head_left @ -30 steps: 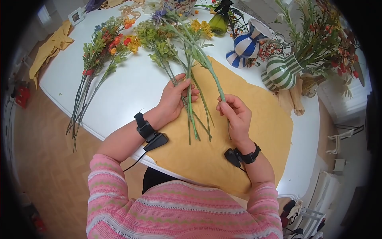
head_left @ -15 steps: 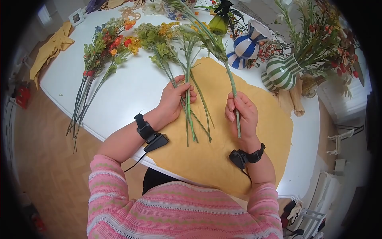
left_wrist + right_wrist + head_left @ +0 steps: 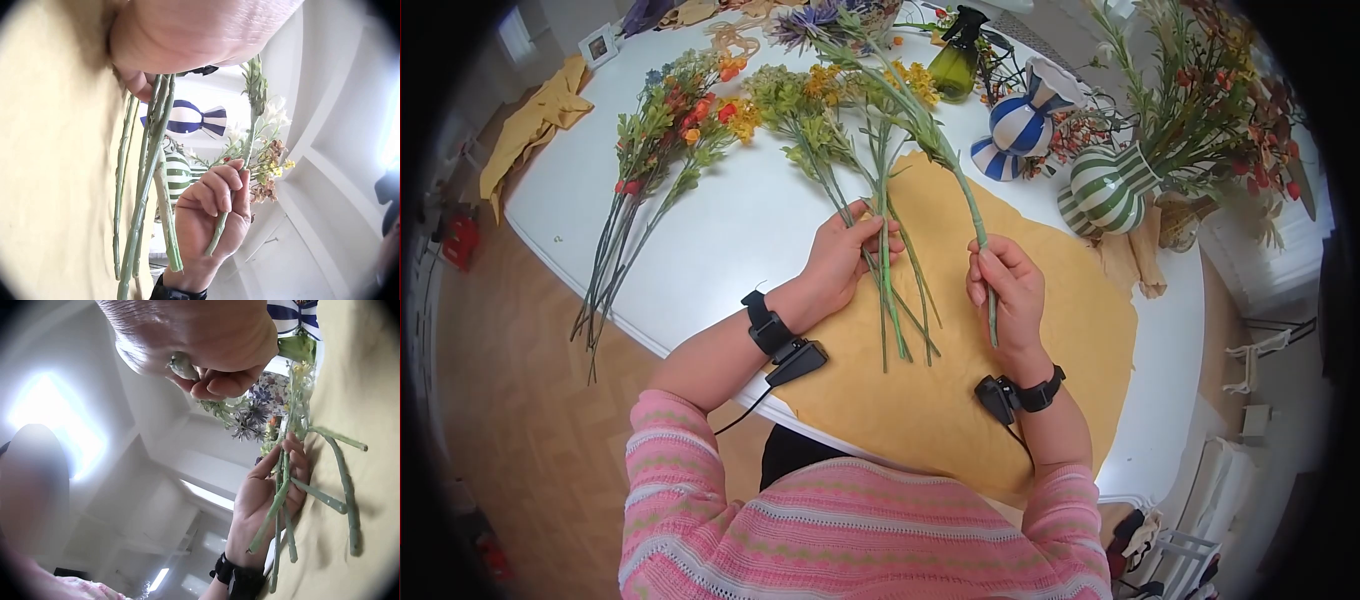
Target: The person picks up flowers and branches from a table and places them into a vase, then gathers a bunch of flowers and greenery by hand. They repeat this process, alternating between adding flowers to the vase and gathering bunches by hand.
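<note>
Clearly, your left hand (image 3: 845,258) pinches a bunch of green stems (image 3: 887,285) above the yellow cloth (image 3: 920,420), while your right hand (image 3: 1012,300) pinches a thick stem (image 3: 972,205) just beside it, its leafy top near the blue-striped vase (image 3: 1022,125).

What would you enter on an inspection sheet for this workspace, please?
Surface: white table, yellow sheet spread on its near part.
Job's things: held flowers in left hand; thick green stem in right hand.
Clutter: loose flowers at left; green bottle, blue-striped vase, green-striped vase beyond.
Hands: both curled round stems.
Cables: black cord at left wrist, another cord at right.
Surroundings: wooden floor beyond the table's left edge.
</note>
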A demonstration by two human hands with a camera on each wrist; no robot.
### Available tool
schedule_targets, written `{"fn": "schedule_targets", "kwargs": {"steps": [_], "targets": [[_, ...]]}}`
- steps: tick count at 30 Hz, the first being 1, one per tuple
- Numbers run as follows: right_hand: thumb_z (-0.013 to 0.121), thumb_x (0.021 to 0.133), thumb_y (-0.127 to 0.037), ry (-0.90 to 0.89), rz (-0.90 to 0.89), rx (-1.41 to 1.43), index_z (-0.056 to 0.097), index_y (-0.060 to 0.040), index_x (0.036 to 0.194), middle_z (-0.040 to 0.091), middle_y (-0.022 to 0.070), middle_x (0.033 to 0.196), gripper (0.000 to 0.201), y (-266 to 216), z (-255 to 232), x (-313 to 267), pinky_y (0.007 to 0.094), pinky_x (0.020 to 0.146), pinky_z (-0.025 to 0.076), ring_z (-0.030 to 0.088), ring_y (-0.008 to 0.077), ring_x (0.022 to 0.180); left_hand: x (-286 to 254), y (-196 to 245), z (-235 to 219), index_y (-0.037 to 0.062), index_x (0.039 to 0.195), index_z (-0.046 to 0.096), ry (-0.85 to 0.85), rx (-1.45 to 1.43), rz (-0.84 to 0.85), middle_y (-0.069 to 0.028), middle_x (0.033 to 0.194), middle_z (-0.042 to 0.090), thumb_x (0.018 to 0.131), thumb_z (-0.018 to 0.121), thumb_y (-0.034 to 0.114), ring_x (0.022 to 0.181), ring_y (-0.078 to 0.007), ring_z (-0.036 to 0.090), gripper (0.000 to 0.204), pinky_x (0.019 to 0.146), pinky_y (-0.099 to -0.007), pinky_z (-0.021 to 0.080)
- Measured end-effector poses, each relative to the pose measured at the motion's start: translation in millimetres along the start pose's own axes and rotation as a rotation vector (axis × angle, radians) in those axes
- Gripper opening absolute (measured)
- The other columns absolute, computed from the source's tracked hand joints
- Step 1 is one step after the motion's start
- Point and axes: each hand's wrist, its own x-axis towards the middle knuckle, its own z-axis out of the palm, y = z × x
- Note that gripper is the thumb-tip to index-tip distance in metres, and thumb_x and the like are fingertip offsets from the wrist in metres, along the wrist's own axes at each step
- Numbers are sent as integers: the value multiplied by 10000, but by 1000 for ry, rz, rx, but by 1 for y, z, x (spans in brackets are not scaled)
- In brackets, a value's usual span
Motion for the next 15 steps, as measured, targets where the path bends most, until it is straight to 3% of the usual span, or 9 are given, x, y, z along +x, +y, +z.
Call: {"fn": "schedule_targets", "kwargs": {"steps": [11,15], "targets": [[599,939,-105,17,-17,-130,619,26,1038,559,6,743,165,3,-1,0,201,562,384,478,65,604,-6,2,5,32,1183,375,109,97,53,-156,1075,632,935,531,63,869,-216,667,295,763,-321,548],[598,939,-105,16,-25,-138,623,23,1033,558,4,742,161,4,-1,0,201,561,383,478,65,606,-2,-3,-3,34,1140,440,61,173,120,-82,1029,623,917,570,78,882,-169,649,261,779,-297,528]]}}
